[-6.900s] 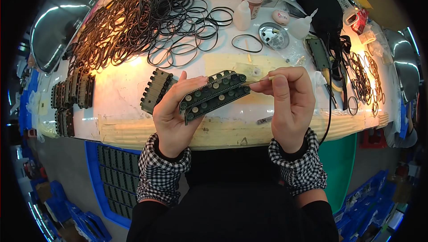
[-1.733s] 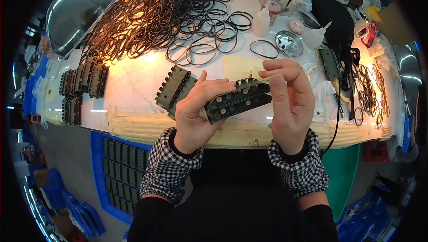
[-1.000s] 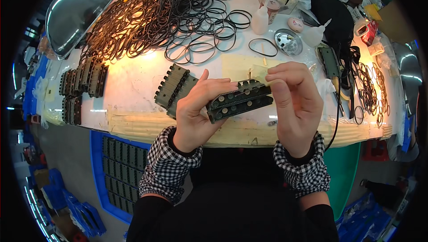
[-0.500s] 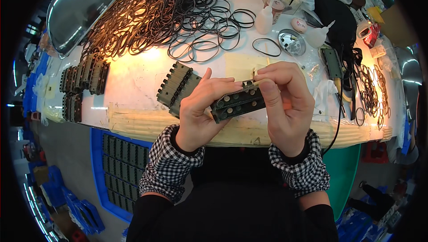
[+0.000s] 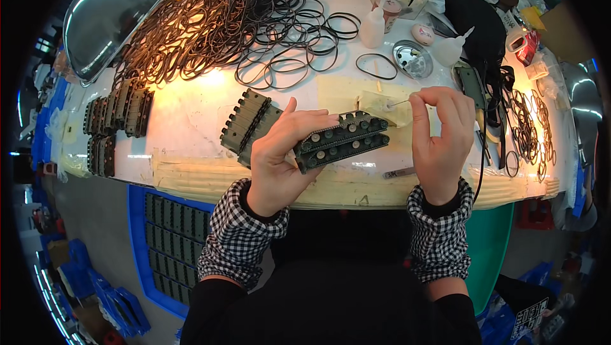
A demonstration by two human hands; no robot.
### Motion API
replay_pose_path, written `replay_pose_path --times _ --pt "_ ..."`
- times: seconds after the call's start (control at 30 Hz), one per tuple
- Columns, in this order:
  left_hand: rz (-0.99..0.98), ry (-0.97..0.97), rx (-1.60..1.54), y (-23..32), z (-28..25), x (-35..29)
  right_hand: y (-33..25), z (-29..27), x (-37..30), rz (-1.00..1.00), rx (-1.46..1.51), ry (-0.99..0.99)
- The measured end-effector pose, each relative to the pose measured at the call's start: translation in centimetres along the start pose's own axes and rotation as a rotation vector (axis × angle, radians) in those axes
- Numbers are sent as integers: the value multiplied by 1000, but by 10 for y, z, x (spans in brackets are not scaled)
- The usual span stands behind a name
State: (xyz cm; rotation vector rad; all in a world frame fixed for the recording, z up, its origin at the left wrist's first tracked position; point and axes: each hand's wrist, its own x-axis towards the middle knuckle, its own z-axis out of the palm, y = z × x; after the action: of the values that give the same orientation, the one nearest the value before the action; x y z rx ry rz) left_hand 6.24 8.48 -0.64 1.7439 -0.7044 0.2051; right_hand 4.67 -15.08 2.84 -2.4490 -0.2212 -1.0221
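My left hand [image 5: 280,164] grips a dark green plastic part [image 5: 347,140], tilted above the front of the table. Two rows of small round studs, like wheels, run along its side. To the right, my right hand [image 5: 447,141] pinches a thin needle-like rod [image 5: 401,101] between thumb and fingertips. The rod points left, over a small white blob [image 5: 384,104] on a yellowish sheet [image 5: 337,92]. Behind my left hand lies another green part [image 5: 249,125] with a toothed edge, partly hidden by the hand. A small grey strip [image 5: 400,172] rests below the sheet.
A heap of black rubber bands [image 5: 210,33] covers the back left, near stacked green parts [image 5: 121,113]. White squeeze bottles [image 5: 372,27] and a round metal dish [image 5: 412,59] stand at the back right. Below the table are a blue tray [image 5: 137,237] and a green bin [image 5: 493,249].
My right hand has moved right, away from the green part's far end, and the thin rod now shows in its fingers. The left hand still holds the part, turned slightly.
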Motion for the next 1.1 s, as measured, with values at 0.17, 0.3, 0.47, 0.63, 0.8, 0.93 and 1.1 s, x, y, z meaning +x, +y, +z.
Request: replay_pose_path --times 0.17,0.3,0.47,0.63,0.8,0.93,1.1 --pt "-8 2 -4 -1 -1 -2 -25 -6 -1 141 512 163" --pt "-16 -5 0 0 -1 -1 -47 -3 -4 148 724 -36" --pt "-18 -4 -1 1 0 -1 -54 8 -8 146 754 -77" --pt "-12 -10 6 1 -1 -1 -54 12 -8 109 729 -79" --pt "-7 -10 2 1 0 -1 -55 12 -8 103 704 -80" --pt "-10 -3 14 0 -3 -3 -51 8 -8 195 764 -23" --pt "-2 1 -6 0 -1 -1 -15 0 0 182 454 165"
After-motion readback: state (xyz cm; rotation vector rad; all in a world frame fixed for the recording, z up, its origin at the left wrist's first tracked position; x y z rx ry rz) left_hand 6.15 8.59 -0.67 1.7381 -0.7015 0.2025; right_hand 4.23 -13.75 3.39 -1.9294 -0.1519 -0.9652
